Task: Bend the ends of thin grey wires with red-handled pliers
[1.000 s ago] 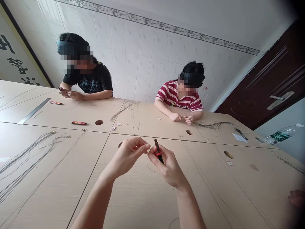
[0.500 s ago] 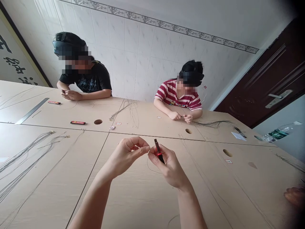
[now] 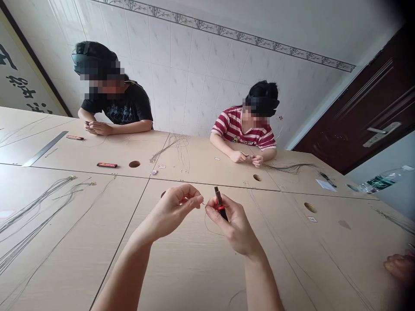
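My left hand (image 3: 177,209) is closed, thumb and forefinger pinching one end of a thin dark cord (image 3: 207,226). Facing it, my right hand (image 3: 228,220) also pinches the cord between thumb and forefinger. A small black-and-red tool with a dark flat tip (image 3: 218,198) is tucked in the right hand and points up; its exact kind I cannot make out. Between the two sets of fingertips is a small gap bridged by a short piece of cord. Below them the cord hangs in a loop, both hands being held above the tabletop (image 3: 188,268).
Bundles of thin cords (image 3: 42,196) lie at left, with more cords (image 3: 168,149) farther back. A metal ruler (image 3: 45,149), black-and-red items (image 3: 106,165) and a plastic bottle (image 3: 385,181) are on the table. Two co-workers sit opposite; another person's hand (image 3: 398,265) is at right.
My hands have drawn slightly apart, the right one shifting a little to the right with the tool. More of the cord shows between the fingertips.
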Demonstrator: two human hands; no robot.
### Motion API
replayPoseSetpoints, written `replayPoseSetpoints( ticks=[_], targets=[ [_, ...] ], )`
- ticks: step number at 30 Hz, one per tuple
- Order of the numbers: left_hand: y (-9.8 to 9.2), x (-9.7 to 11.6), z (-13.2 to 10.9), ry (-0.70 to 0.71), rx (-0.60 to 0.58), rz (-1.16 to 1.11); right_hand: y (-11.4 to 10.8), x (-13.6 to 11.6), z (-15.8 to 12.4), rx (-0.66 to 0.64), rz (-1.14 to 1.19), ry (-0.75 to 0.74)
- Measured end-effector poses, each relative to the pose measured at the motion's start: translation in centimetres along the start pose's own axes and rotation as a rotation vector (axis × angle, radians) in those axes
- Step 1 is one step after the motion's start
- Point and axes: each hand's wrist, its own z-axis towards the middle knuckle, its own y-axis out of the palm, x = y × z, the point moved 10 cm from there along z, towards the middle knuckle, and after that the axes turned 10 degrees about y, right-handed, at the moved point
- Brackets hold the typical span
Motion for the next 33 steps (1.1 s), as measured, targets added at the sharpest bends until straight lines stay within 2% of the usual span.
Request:
replayPoseSetpoints(
  ticks=[12,16,20,23,33],
  targets=[
    [1.1,-0.8,0.1,-0.112,-0.03,-0.165,-0.5,0.0,0.1,0.097,-0.053,-0.045],
    [0.6,-1.2,0.1,-0.157,0.044,-0.16,-0.8,0.1,0.1,0.136,-0.055,-0.045],
    [-0.6,-1.5,-0.1,-0.187,0.157,-0.131,-2.2,0.2,-0.1,0.248,-0.028,-0.049],
    [-0.8,-1.6,0.0,-0.181,0.191,-0.148,-2.7,-0.1,-0.5,0.307,-0.039,-0.062],
    [0.0,-1.7,0.3,-0.143,0.163,-0.228,-1.3,-0.2,-0.4,0.246,-0.069,-0.05]
  ],
)
